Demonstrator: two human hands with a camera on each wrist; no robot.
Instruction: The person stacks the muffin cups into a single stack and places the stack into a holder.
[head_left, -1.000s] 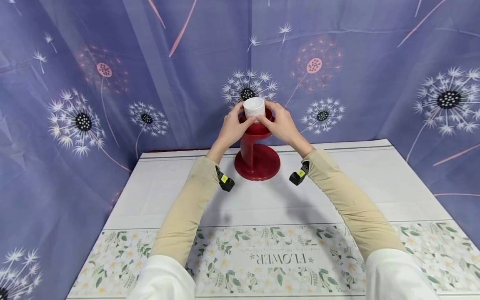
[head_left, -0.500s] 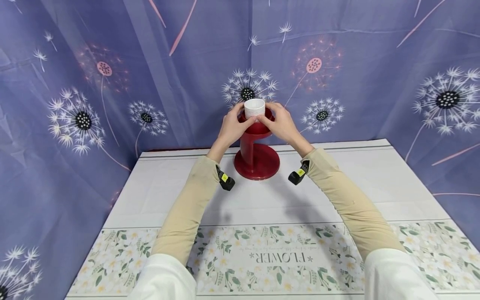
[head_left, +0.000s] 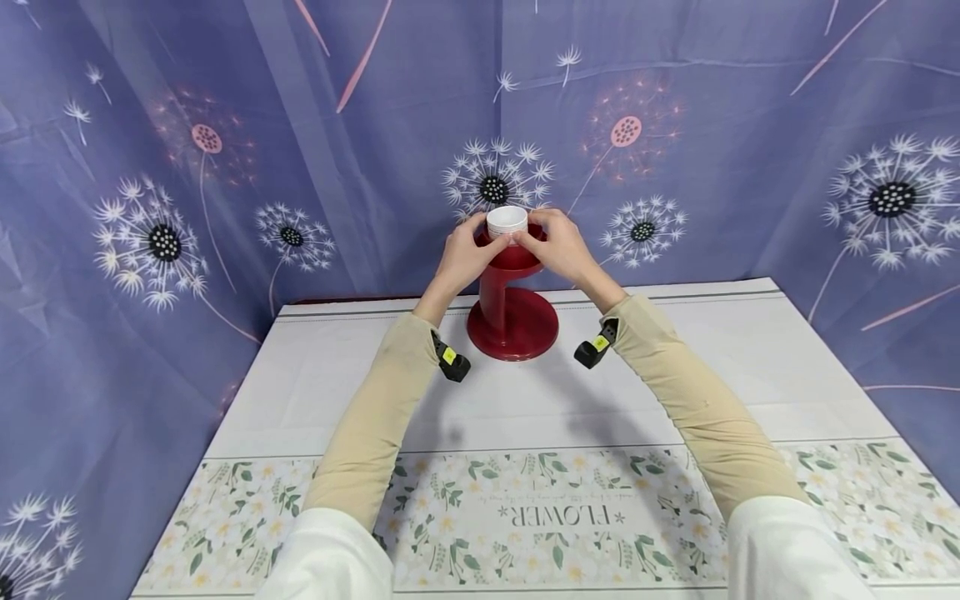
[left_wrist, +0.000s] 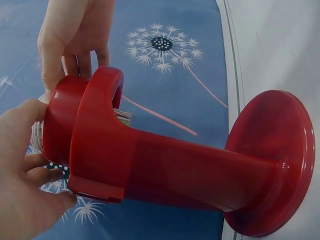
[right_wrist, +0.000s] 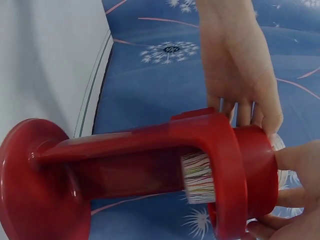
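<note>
A white stack of paper cups [head_left: 507, 219] stands upright in the round collar of a red cup dispenser [head_left: 492, 304]. My left hand [head_left: 465, 254] and right hand [head_left: 564, 248] grip the stack from either side, their thumbs meeting at its front and their fingers curved around the collar. Below the collar, the lower end of the cup stack [right_wrist: 198, 177] sticks out, patterned with thin coloured stripes in the right wrist view. In the left wrist view, fingers of the left hand [left_wrist: 20, 170] lie along the red collar. The farther fingertips are hidden behind it.
The dispenser's round red base [head_left: 532, 329] rests near the back edge of a white tablecloth [head_left: 360, 392] with a printed floral band. A blue dandelion-patterned curtain [head_left: 375, 167] hangs close behind and along both sides.
The white paper cup stack has sunk lower into the red collar, so less of it shows above the thumbs. Both hands have come down slightly with it.
</note>
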